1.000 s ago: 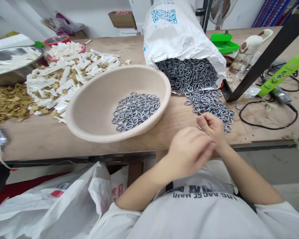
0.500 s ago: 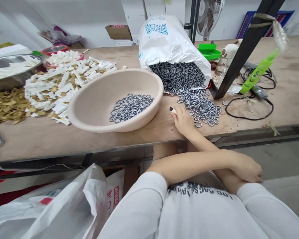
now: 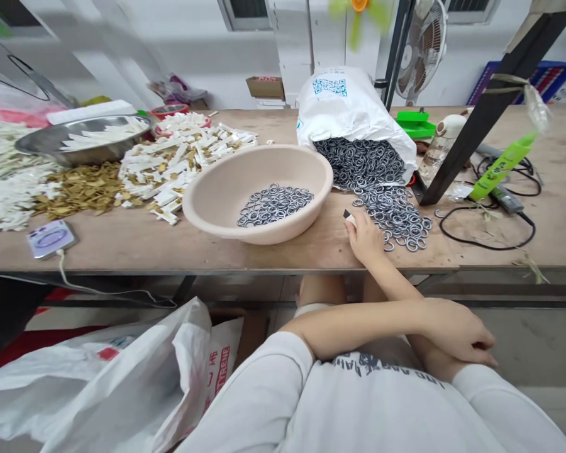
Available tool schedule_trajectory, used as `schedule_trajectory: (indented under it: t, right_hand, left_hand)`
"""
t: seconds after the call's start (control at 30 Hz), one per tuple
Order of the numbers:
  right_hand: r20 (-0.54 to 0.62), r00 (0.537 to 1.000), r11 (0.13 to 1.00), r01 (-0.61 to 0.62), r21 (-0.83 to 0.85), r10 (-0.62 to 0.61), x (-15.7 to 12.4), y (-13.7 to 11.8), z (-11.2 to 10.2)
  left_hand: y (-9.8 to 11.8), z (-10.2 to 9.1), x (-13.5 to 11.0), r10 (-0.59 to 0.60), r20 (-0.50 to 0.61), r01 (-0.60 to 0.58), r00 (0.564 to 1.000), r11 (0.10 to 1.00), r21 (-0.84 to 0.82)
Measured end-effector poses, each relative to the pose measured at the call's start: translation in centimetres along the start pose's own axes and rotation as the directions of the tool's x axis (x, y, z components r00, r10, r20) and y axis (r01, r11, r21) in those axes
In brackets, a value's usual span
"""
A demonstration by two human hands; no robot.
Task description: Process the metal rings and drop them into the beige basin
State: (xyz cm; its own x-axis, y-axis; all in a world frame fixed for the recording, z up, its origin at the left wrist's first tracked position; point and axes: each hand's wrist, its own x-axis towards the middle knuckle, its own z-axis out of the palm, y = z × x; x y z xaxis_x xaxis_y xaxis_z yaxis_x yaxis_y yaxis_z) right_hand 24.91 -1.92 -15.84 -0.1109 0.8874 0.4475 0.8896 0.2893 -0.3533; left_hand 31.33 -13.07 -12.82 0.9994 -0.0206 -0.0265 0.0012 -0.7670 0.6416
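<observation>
My right hand (image 3: 366, 241) rests near the table's front edge, closed on a small white piece with a black tip (image 3: 349, 218); its kind is unclear. Just right of that hand lies a loose heap of grey metal rings (image 3: 399, 217), spilling from a white sack (image 3: 353, 107) on its side. To the left stands a beige basin (image 3: 202, 211) with more grey rings (image 3: 276, 204) on its bottom. My left arm crosses over my right one, and my left hand (image 3: 460, 330) lies over the right forearm near the elbow. Its fingers are loosely curled, with nothing visible in them.
White and tan strips (image 3: 170, 167), tan pieces (image 3: 82, 192) and a metal bowl (image 3: 108, 148) occupy the left side, with a phone (image 3: 51, 239) on its cable. A dark slanted post (image 3: 481, 119), black cable (image 3: 488, 243) and green tray (image 3: 412, 126) stand right. White bags (image 3: 122, 371) lie below.
The camera view has shifted left and up, bringing the phone and more strips into sight. Both hands hold nearly the same pose, and the white piece stays in my right hand.
</observation>
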Motion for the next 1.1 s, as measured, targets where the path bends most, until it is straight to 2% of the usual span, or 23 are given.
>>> schedule_trajectory:
  t: [0.07,0.17,0.23,0.33,0.43,0.5,0.63,0.7,0.83,0.93,1.0,1.1]
  right_hand:
    - [0.001,1.000,1.000,0.003,0.000,-0.003,0.0,-0.1,0.0]
    - [-0.004,1.000,1.000,-0.004,-0.009,0.004,0.0,-0.2,0.1]
    - [-0.006,1.000,1.000,-0.006,-0.018,0.006,0.0,-0.1,0.1]
    - [-0.001,1.000,1.000,-0.003,-0.019,0.003,0.0,0.0,0.1]
    - [0.019,1.000,1.000,-0.007,-0.021,0.008,0.0,0.0,0.0]
    - [0.027,1.000,1.000,-0.011,-0.027,0.011,0.0,-0.2,-0.1]
    - [0.038,0.999,0.999,-0.011,-0.051,0.013,0.0,-0.6,-0.2]
    - [0.046,0.999,0.998,-0.003,-0.059,0.006,0.0,-0.5,-0.3]
    - [0.056,0.998,0.998,-0.014,-0.060,0.017,0.0,-0.2,-0.4]
    - [0.055,0.998,0.998,-0.004,-0.061,0.008,0.0,-0.1,-0.2]
    - [0.045,0.999,0.998,0.001,-0.062,0.002,0.0,-0.3,-0.1]
    - [0.038,0.999,0.998,-0.007,-0.064,0.010,0.1,-0.4,-0.1]
  left_hand:
    - [-0.2,0.1,0.2,0.007,0.034,-0.006,0.999,1.000,-0.016]
    - [-0.3,0.2,0.7,-0.094,0.132,0.098,0.987,0.995,-0.023]
    - [-0.1,0.2,0.9,-0.138,0.142,0.140,0.980,0.990,-0.005]
    - [0.2,0.2,0.5,-0.143,0.081,0.140,0.986,0.989,0.043]
    - [0.2,0.1,-0.3,-0.045,-0.017,0.046,0.999,0.995,0.086]
    - [0.2,0.2,-0.7,0.010,-0.032,-0.006,0.999,0.995,0.104]
    - [0.6,0.2,-0.8,-0.094,0.040,0.089,0.995,0.989,0.115]
    - [0.8,0.1,-0.9,-0.107,-0.002,0.106,0.994,0.984,0.141]
    - [0.6,0.4,-1.3,0.089,-0.168,-0.053,0.982,0.977,0.208]
    - [0.2,0.8,-1.5,0.198,-0.202,-0.151,0.959,0.962,0.226]
    - [0.2,1.1,-1.5,0.171,-0.181,-0.133,0.968,0.970,0.203]
    - [0.6,1.2,-1.4,0.075,-0.164,-0.042,0.984,0.980,0.192]
